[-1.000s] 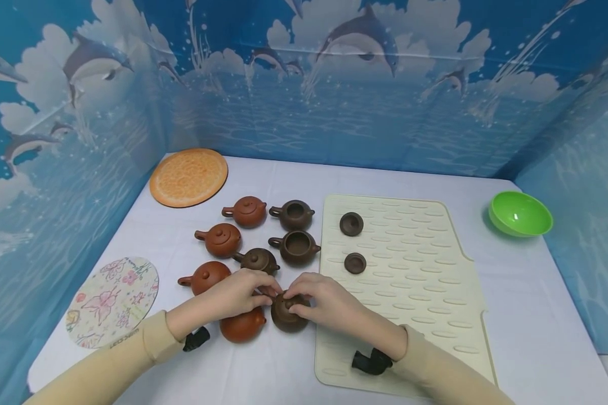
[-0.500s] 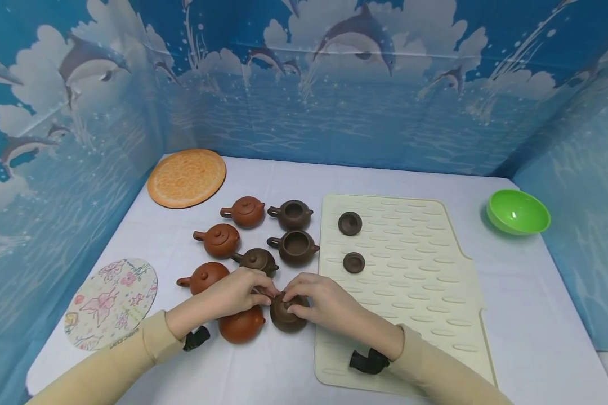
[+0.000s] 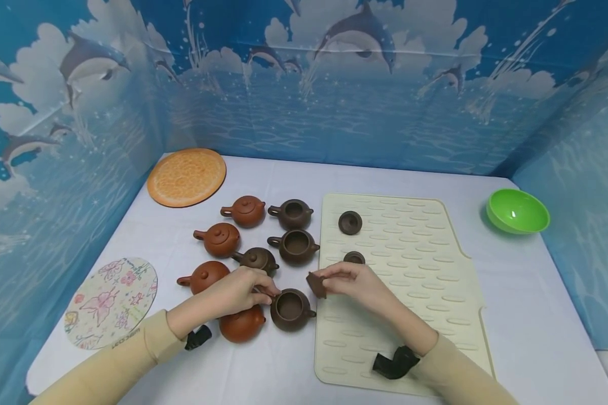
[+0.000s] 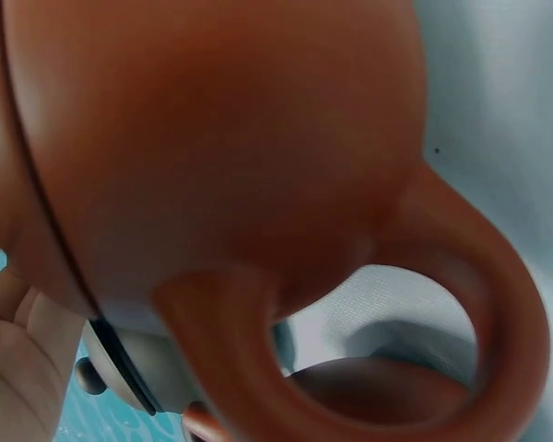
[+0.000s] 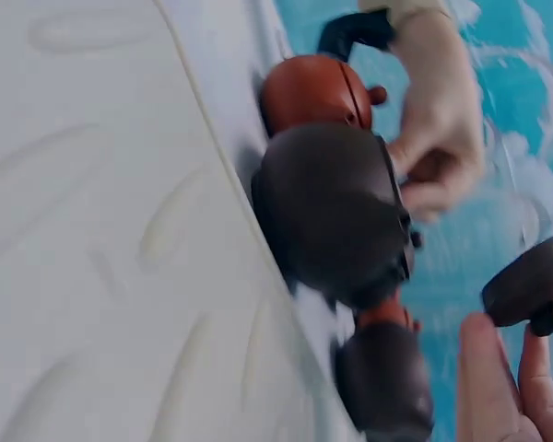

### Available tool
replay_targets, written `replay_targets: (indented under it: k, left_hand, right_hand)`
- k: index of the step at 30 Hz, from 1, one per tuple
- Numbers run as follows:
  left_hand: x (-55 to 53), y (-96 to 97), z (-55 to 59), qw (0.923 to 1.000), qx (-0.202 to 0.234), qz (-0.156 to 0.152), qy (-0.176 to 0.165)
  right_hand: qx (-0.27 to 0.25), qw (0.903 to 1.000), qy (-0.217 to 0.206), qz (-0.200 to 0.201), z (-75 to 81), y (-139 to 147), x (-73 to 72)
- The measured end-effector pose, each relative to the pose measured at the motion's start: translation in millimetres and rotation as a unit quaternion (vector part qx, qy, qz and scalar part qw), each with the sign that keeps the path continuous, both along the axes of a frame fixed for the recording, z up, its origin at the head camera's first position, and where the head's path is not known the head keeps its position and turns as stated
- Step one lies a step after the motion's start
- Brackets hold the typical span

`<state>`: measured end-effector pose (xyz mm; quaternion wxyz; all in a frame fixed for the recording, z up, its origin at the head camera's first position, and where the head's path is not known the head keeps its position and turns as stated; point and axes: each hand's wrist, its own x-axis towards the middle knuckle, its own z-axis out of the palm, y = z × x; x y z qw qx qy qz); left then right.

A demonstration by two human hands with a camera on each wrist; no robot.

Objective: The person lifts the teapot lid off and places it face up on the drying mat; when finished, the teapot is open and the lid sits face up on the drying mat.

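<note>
Your right hand (image 3: 357, 281) is over the left part of the cream mat (image 3: 410, 292), pinching a dark lid (image 3: 316, 284); right wrist view puts your fingers at its knob. Lid is tilted, held up at the mat's left edge.

Your left hand (image 3: 248, 289) is left of the mat, fingers curled at the uncovered teapot (image 3: 291, 324). That pot is dark, upright, just left of the mat's edge, spout toward the mat, mouth open to view. Looks like you have it by the handle, but your fingers cover that spot.

On the mat: a far lid (image 3: 350, 223) and a near lid (image 3: 354, 257), the near one partly behind your right hand.

Left of the mat, on the white-covered table (image 3: 532, 304): two open brown pots (image 3: 296, 247) near its edge, a covered brown pot (image 3: 258, 259) farther out, then four covered red pots (image 3: 220, 239), the closest partly behind your left hand. Orange round pad (image 3: 187, 178) sits beyond the mat's far-left corner, floral round pad (image 3: 112, 304) well left of it. Green bowl (image 3: 518, 211) is right of the mat.
</note>
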<state>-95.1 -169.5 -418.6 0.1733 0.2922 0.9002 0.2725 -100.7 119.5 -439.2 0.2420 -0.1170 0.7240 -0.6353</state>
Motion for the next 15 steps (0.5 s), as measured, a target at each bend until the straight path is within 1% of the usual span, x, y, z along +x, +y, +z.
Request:
replay_targets:
  k: [2, 4, 5, 7, 9, 11, 15]
  left_hand:
    - [0.1, 0.1, -0.1, 1.0000, -0.003, 0.001, -0.001]
    - [0.2, 0.0, -0.1, 1.0000, -0.006, 0.002, -0.002]
    - [0.2, 0.0, 0.1, 1.0000, -0.007, 0.003, -0.004]
    - [0.4, 0.1, 0.3, 0.9999, -0.009, 0.005, -0.007]
    - [0.6, 0.2, 0.5, 0.9999, -0.009, 0.006, -0.008]
    - [0.9, 0.7, 0.7, 0.9999, -0.009, 0.006, -0.008]
    - [1.6, 1.7, 0.4, 0.9999, -0.009, 0.006, -0.007]
  right_hand:
    - [-0.054, 0.9964, -0.062, -0.021, -2.8, 14, -0.7]
    - [-0.113, 0.9850, -0.125, -0.037, -4.7, 25, -0.1]
    - [-0.141, 0.9782, -0.147, -0.039, -6.1, 30, 0.3]
    - [-0.184, 0.9658, -0.178, -0.036, -8.5, 37, 1.6]
    - [-0.213, 0.9572, -0.194, -0.025, -10.8, 42, 2.8]
    - [-0.233, 0.9516, -0.200, -0.013, -13.2, 44, 3.4]
    - [-0.248, 0.9473, -0.203, 0.000, -14.9, 48, 3.2]
